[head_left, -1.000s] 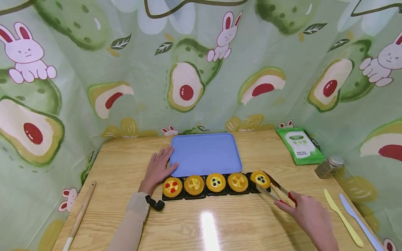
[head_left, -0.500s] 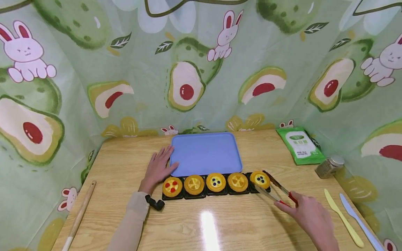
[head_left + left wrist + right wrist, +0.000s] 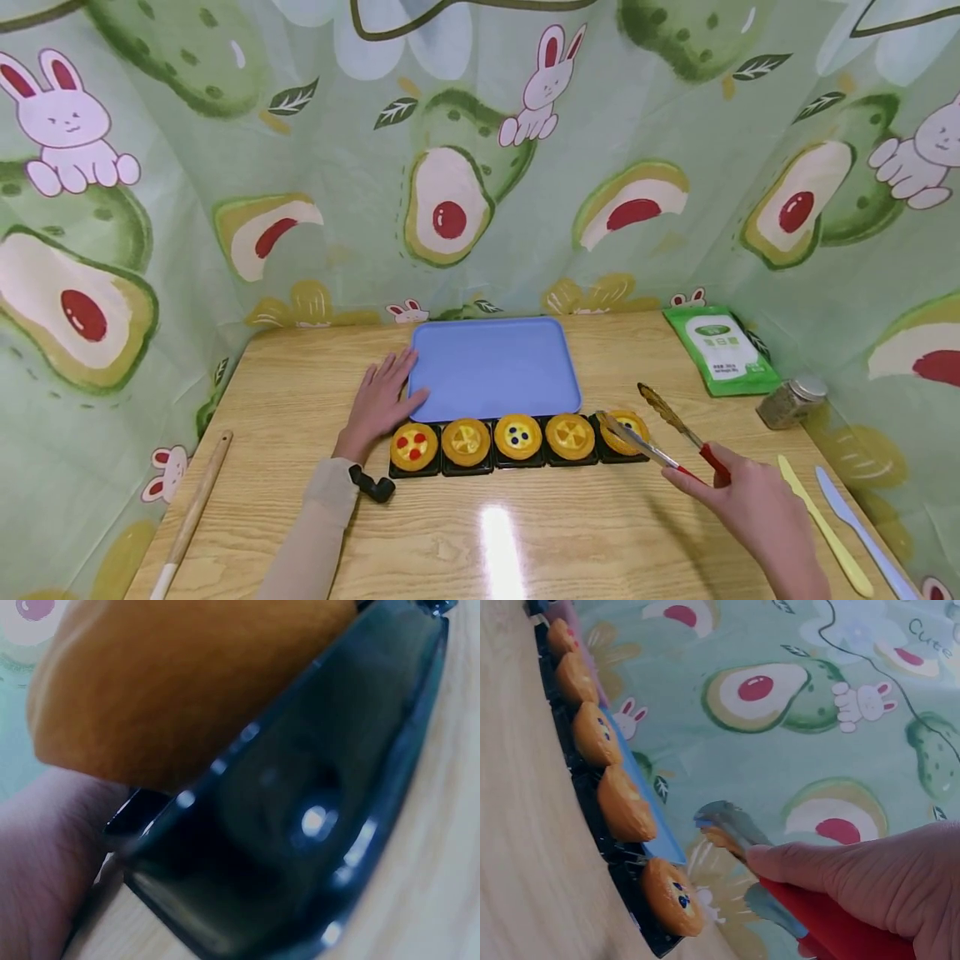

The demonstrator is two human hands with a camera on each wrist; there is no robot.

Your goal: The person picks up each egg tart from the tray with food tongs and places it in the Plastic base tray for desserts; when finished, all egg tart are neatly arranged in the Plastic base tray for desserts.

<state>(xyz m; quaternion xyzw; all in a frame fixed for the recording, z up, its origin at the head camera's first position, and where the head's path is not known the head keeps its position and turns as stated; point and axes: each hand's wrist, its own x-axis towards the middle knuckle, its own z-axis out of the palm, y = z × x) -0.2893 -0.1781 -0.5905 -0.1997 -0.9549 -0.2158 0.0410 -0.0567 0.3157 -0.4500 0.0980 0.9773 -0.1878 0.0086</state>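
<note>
My left hand (image 3: 378, 408) lies with spread fingers at the left edge of a blue tray (image 3: 491, 367). Red-handled metal tongs (image 3: 660, 454) are gripped in my right hand (image 3: 757, 508). Their arms stand apart with nothing between them, and one tip covers part of the rightmost egg tart (image 3: 667, 896) in the head view. In the right wrist view the tips are apart from that tart. It sits in a black plastic holder (image 3: 641, 915), with dark berries on top. A close-up tart (image 3: 187, 690) in its black holder fills much of the left wrist view.
Several tarts line the tray's near edge, including a red-dotted one (image 3: 413, 447) by my left wrist. A wooden-handled tool (image 3: 197, 504) lies at left. At right are a green packet (image 3: 723, 350), a jar (image 3: 791, 402), a yellow knife (image 3: 825, 525) and a blue knife (image 3: 862, 529).
The tongs, earlier spread around the rightmost tart, have risen off it, with the right hand shifting slightly right. That tart stays in its holder. My left hand keeps its place.
</note>
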